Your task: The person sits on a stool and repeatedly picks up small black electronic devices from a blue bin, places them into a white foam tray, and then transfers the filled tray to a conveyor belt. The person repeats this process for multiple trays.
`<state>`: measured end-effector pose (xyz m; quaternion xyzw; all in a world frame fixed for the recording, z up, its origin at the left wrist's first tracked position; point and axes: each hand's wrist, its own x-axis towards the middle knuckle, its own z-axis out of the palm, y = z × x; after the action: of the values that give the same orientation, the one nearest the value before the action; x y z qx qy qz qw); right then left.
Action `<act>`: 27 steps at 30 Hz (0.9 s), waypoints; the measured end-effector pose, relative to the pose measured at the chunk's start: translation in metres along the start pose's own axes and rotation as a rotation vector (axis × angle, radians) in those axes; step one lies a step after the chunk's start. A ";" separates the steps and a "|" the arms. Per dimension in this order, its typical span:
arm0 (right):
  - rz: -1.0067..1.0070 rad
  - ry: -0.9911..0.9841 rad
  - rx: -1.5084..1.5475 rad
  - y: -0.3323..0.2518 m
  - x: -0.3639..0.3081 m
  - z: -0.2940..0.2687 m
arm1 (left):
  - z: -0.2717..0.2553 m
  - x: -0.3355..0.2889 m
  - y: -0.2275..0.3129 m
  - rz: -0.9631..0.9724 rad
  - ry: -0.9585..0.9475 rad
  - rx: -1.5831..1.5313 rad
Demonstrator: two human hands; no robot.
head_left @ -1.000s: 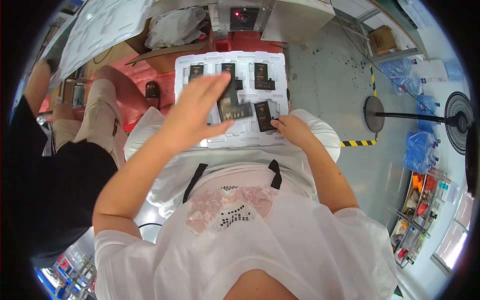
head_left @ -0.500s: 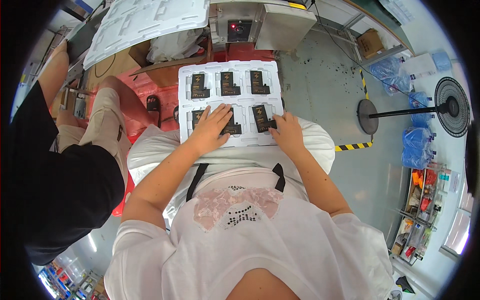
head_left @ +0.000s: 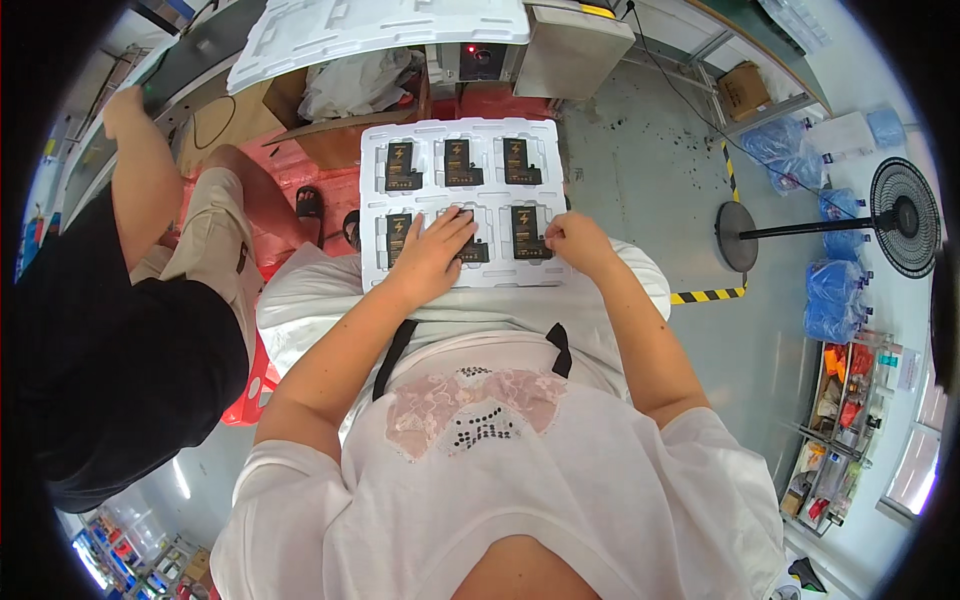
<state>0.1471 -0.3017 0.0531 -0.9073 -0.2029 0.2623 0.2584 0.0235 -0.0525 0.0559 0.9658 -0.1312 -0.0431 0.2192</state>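
A white molded tray rests across my lap. Flat black L-shaped batteries with gold print lie in its pockets in two rows of three. My left hand lies palm down with fingers spread over the near-row middle battery, covering much of it, and it overlaps the edge of the near-left battery. At the tray's right side, my right hand is closed in a pinch, its fingertips against the right edge of the near-right battery. Whatever sits between those fingertips is hidden.
Another white tray extends over the bench at the far side, beside a metal box. To my left sits a person in a black top, an arm reaching toward the bench. A standing fan and wrapped blue bottles are at right.
The near-right battery was tilted and now sits straight in its pocket. My right hand has drawn its fingers together. The far tray has slid right, and the other person's arm has moved.
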 end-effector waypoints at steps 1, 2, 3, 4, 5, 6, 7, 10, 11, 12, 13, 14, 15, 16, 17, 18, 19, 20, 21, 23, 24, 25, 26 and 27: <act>-0.034 0.078 -0.076 -0.006 -0.005 0.001 | -0.001 -0.001 0.002 -0.008 0.015 -0.013; -0.067 0.156 -0.151 -0.011 -0.010 0.004 | -0.002 -0.002 0.005 -0.015 0.030 -0.025; -0.088 0.179 -0.167 -0.014 -0.015 0.006 | -0.004 -0.001 0.008 -0.019 0.048 -0.040; -0.110 0.201 -0.183 -0.017 -0.021 0.009 | -0.007 0.002 0.008 -0.053 0.149 -0.154; -0.132 0.222 -0.199 -0.019 -0.028 0.014 | -0.012 0.009 0.005 -0.088 0.251 -0.268; -0.159 0.296 -0.275 -0.020 -0.036 0.023 | -0.019 0.018 0.002 -0.123 0.353 -0.384; -0.185 0.368 -0.353 -0.020 -0.046 0.034 | -0.036 0.033 -0.002 -0.266 0.398 -0.661; -0.263 0.522 -0.435 -0.006 -0.066 0.062 | -0.125 0.078 0.007 -0.390 0.603 -1.517; -0.298 0.562 -0.437 -0.005 -0.069 0.065 | -0.144 0.092 0.000 -0.330 0.654 -1.753; -0.308 0.561 -0.386 -0.007 -0.069 0.063 | -0.164 0.102 -0.003 -0.341 0.735 -2.001; -0.321 0.560 -0.335 -0.010 -0.070 0.060 | -0.176 0.110 -0.007 -0.301 0.806 -1.981; -0.336 0.558 -0.283 -0.013 -0.069 0.057 | -0.186 0.116 -0.008 -0.260 0.879 -1.959; -0.336 0.576 -0.217 -0.011 -0.068 0.055 | -0.192 0.124 -0.009 -0.216 0.932 -1.940; -0.339 0.592 -0.150 -0.007 -0.065 0.053 | -0.195 0.127 -0.011 -0.292 0.919 -1.990; -0.346 0.606 -0.083 -0.004 -0.062 0.049 | -0.194 0.122 -0.012 -0.270 0.884 -1.979; -0.245 0.615 0.090 0.000 -0.058 0.043 | -0.186 0.115 -0.013 -0.251 0.837 -1.969; -0.142 0.619 0.266 0.006 -0.054 0.035 | -0.177 0.106 -0.013 -0.234 0.788 -1.958; -0.039 0.621 0.446 0.012 -0.049 0.028 | -0.167 0.092 -0.007 -0.244 0.754 -1.965; -0.018 0.547 0.748 0.012 -0.046 0.014 | -0.154 0.072 -0.001 -0.260 0.721 -1.968; 0.018 0.347 1.339 -0.012 -0.051 -0.032 | -0.123 0.021 0.004 -0.204 0.576 -2.040; -0.065 0.264 1.434 -0.027 -0.055 -0.050 | -0.110 -0.003 0.014 -0.251 0.571 -2.042; -0.149 0.179 1.521 -0.041 -0.059 -0.068 | -0.097 -0.025 0.024 -0.297 0.569 -2.049; -0.181 0.152 1.502 -0.045 -0.060 -0.073 | -0.080 -0.048 0.029 -0.327 0.513 -2.026; -0.211 0.127 1.482 -0.049 -0.061 -0.078 | -0.066 -0.067 0.033 -0.357 0.459 -2.004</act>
<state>0.1337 -0.3222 0.1603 -0.4846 -0.0437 0.2514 0.8367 -0.0399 -0.0362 0.1313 0.3319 0.1542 0.0205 0.9304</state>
